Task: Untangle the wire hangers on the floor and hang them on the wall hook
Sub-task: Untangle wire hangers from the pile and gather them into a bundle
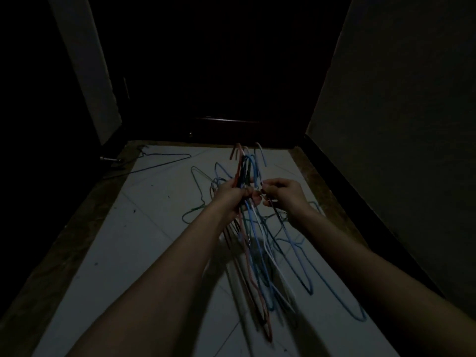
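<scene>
Item: bunch of wire hangers (248, 199), frame centre, necks gripped in my left hand (233, 195). My right hand (279, 193) pinches one wire. Step: untangling. Next: ease that hanger free.

Two bare forearms reached into the view from the bottom edge, one from the lower left and one from the lower right. No sleeve, cuff or glove covered either of them as far up as the picture showed. The left hand (231, 195) and the right hand (282, 193) were both uncovered, and each wrist was plain, with no watch, band or bracelet to be seen. No ring showed on the fingers (268, 188), though the light was dim and the finger details were blurred. The arms looked slender and smooth, without marks or tattoos that could be made out. Nothing else of the person came into view.
</scene>
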{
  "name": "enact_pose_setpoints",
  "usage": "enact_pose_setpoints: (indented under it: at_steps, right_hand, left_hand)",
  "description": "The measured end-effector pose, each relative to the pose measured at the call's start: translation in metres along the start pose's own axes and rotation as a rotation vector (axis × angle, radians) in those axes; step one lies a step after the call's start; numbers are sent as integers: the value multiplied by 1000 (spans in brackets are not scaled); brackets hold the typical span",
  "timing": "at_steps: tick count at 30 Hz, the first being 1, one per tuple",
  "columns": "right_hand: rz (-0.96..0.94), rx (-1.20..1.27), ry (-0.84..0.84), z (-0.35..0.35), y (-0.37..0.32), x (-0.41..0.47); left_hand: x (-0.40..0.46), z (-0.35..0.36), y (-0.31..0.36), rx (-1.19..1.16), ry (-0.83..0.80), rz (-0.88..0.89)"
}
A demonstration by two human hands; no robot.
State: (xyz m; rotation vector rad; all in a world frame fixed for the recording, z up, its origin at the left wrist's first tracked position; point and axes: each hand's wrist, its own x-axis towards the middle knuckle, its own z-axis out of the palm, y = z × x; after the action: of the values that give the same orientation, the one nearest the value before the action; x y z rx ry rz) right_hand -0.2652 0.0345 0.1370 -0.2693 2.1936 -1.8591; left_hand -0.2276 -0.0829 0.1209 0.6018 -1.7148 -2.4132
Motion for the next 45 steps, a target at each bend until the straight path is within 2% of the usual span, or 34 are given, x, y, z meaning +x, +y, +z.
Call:
enact_pose_setpoints:
  at_steps: [4, 9, 14, 17, 19, 24, 31, 35, 39, 45]
  right_hand:
    - [2, -45, -28, 18, 0, 2]
    - [122, -112, -4, 22, -8, -6]
    - [178, -228, -6, 5, -11, -3]
    - [197, -230, -15, -5, 0, -6]
    - [222, -220, -42, -12, 10, -8]
    - [234, -227, 22, -20, 41, 8]
    - [207, -444, 63, -18, 126, 45]
    - [282, -548, 78, -19, 163, 60]
    - [307, -566, 52, -15, 188, 83]
    - [346, -787, 84, 0, 212, 99]
  left_hand:
    - [4, -13, 1, -91, 62, -5]
    - [12, -11, -5, -211, 111, -51]
    - [18, 18, -15, -191, 42, -68]
    - [18, 27, -22, -188, 106, -107]
    - [18, 25, -28, -204, 163, -123]
    - [26, 15, -36, -168, 201, -107]
    - [44, -11, -33, -123, 258, -72]
    - [59, -10, -46, -93, 270, -64]
    - [71, -11, -59, -108, 301, -45]
    - [77, -8, -66, -93, 312, -16]
